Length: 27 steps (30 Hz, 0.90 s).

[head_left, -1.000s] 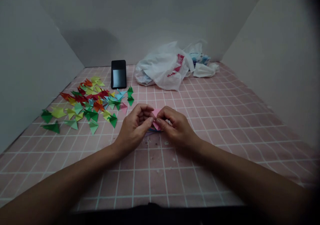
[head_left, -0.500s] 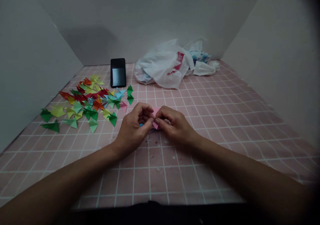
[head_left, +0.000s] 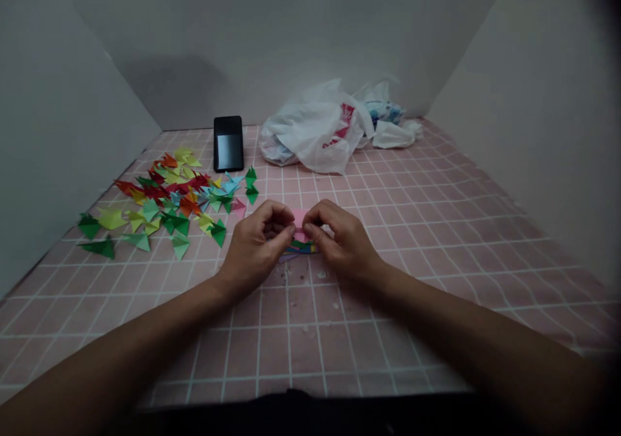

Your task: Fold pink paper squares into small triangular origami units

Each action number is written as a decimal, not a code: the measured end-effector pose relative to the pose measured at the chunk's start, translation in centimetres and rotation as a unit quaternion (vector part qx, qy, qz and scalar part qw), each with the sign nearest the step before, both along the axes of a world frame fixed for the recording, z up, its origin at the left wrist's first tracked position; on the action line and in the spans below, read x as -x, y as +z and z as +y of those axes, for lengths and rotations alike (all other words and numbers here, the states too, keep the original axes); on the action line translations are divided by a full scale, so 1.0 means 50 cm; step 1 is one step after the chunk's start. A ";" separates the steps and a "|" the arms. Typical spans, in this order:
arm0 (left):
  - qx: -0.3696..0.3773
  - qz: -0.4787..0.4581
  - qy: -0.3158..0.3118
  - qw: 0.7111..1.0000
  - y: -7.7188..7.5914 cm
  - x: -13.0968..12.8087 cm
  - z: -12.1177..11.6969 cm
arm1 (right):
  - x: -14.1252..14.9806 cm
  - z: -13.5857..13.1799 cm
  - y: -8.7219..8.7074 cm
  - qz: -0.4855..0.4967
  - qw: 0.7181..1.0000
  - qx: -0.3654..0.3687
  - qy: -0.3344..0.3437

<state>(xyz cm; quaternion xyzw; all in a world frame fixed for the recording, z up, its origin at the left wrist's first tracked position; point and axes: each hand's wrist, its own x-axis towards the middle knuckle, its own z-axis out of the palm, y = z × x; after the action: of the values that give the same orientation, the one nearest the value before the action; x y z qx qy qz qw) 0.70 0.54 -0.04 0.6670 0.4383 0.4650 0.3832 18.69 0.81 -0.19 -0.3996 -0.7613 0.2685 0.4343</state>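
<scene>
Between my two hands is a small pink piece of folded paper [head_left: 299,217], partly covered by fingers. My left hand [head_left: 259,239] pinches its left side between thumb and curled fingers. On the other side, my right hand [head_left: 339,235] has thumb and forefinger closed on the paper's right edge. Just below the pink piece, a stack of coloured paper [head_left: 301,250] shows green, blue and purple edges on the cloth. How the pink paper is folded is mostly hidden.
Many folded paper cranes [head_left: 189,203] in several colours lie spread at the left. Behind them stands a black phone [head_left: 228,143]. A white plastic bag [head_left: 315,129] and a crumpled packet [head_left: 385,112] rest at the back, on a pink checked cloth [head_left: 436,229].
My fingertips have moved slightly apart, and more of the pink paper shows between them. The coloured edges beneath are more visible now. The cranes, phone and bag have stayed put.
</scene>
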 end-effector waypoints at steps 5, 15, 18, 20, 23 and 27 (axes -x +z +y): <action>0.016 -0.044 0.074 0.996 0.004 -0.007 -0.004 | 0.011 -0.013 -0.006 0.093 0.992 0.062 -0.059; 0.092 -0.101 0.042 0.990 -0.008 -0.020 -0.013 | 0.026 -0.022 -0.017 0.174 0.970 0.166 -0.029; 0.106 -0.100 0.033 0.989 -0.008 -0.020 -0.012 | 0.025 -0.021 -0.019 0.187 0.965 0.180 -0.036; 0.115 -0.104 0.027 0.987 -0.004 -0.021 -0.013 | 0.027 -0.022 -0.020 0.209 0.958 0.193 -0.035; 0.135 -0.111 0.014 0.984 0.001 -0.024 -0.015 | 0.033 -0.024 -0.019 0.245 0.944 0.219 -0.032; 0.142 -0.114 0.016 0.983 0.001 -0.027 -0.016 | 0.039 -0.025 -0.014 0.278 0.929 0.242 -0.026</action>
<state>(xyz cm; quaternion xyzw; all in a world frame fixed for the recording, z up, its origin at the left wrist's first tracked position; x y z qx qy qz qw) 2.03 -0.28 0.03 0.5414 0.4636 0.4772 0.5140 16.72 -0.42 -0.91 -0.4215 -0.5118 0.5335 0.5252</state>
